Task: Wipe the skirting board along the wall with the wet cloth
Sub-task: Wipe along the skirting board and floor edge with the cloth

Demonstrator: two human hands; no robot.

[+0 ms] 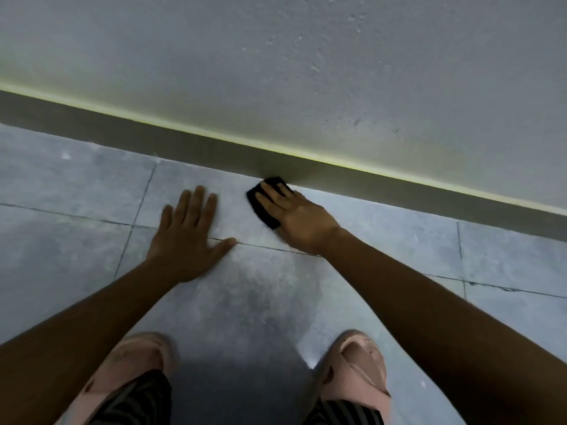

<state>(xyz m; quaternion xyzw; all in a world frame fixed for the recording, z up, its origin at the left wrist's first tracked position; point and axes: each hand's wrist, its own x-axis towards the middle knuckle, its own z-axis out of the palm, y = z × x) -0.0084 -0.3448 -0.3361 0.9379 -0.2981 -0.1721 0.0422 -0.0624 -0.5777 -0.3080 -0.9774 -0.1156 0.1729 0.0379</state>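
- Head view: the wall (337, 72) meets the tiled floor (76, 185) at the grey skirting board (153, 139).
- Left hand (187, 237) lies flat, fingers spread, likely for support.
- Right hand (294, 216), fingers extended, presses the black cloth (260, 207) down where floor and board meet.

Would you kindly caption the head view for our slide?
Right hand presses black cloth at skirting board base; left hand braces flat on floor.

No text, label, brand, number or sign can be read anywhere in this view.
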